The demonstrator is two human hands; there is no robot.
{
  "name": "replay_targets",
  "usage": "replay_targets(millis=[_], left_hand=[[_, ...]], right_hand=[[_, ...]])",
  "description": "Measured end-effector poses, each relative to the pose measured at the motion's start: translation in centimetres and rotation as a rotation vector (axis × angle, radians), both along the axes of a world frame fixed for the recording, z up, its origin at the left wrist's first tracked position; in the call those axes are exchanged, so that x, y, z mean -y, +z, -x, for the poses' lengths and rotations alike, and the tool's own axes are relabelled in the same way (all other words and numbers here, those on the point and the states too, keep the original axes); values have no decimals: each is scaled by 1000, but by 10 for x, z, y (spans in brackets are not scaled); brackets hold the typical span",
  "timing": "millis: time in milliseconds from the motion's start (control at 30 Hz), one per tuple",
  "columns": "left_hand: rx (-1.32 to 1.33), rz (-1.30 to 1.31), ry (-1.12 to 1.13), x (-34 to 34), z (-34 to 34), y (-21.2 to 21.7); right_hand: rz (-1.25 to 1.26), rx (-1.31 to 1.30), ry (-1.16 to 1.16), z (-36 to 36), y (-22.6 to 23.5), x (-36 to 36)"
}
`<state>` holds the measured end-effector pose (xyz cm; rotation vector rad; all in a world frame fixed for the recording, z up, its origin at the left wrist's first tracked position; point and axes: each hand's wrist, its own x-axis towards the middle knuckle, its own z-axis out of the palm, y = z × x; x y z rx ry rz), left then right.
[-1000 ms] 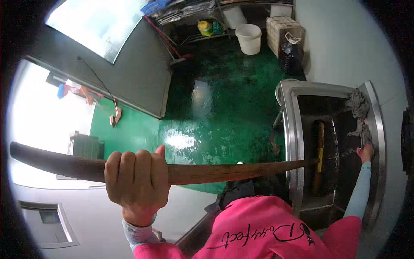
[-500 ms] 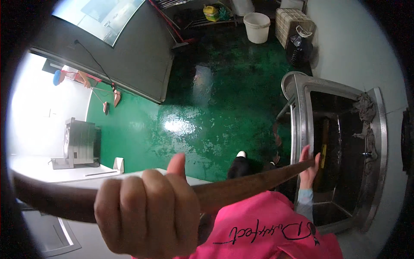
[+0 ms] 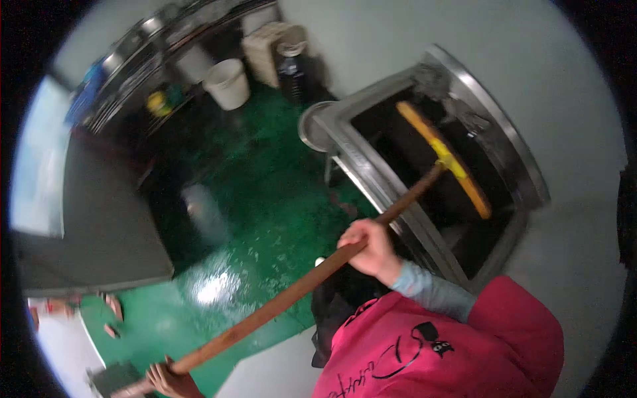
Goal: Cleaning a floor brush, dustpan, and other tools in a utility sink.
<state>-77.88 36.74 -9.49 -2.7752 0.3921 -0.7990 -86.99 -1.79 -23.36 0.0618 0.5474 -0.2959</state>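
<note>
Across the view runs a floor squeegee with a long brown wooden handle (image 3: 285, 298) and a yellow-orange crossbar head (image 3: 446, 159). Its head is over the dark basin of a metal sink (image 3: 371, 174) on the right; I cannot tell whether it touches the bottom. My right hand (image 3: 373, 247), below a light blue sleeve, is closed round the middle of the handle beside the sink's near edge. At the lower left my left hand (image 3: 171, 380) is wrapped round the handle near its other end. Grey rags (image 3: 434, 83) lie on the sink's far rim.
A round metal basin (image 3: 316, 127) is beside the sink. Farther back are a white bucket (image 3: 227, 85), a dark jug (image 3: 292, 78) and a pale crate (image 3: 261, 54). The green floor (image 3: 259, 192) is wet. A grey partition (image 3: 93, 219) and another person's foot (image 3: 113, 306) are at left.
The view has turned right. The squeegee's head has come up into sight over the sink. My left hand has dropped to the lower left, and my right hand now grips the handle.
</note>
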Motion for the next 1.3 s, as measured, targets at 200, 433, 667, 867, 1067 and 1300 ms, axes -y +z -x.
replay_targets(millis=[200,433,667,867,1067,1300], left_hand=[[-242,-245,30,-85,1,-55],[-595,-329,139,-138,-1,-85],[-845,-279,-177,36,0,-155],[-1123,-39,-520,262,24,-206],[-1182,240,-786,373,18,-236],[-1285,248,-1245,499,53,-289]], right_hand=[[-203,44,265,10,-30,-55],[-292,65,568,1,-68,-75],[-84,73,719,6,-112,-35],[229,-228,868,-9,-159,-9],[424,-301,735,-8,-225,2],[658,-175,917,20,-230,4]])
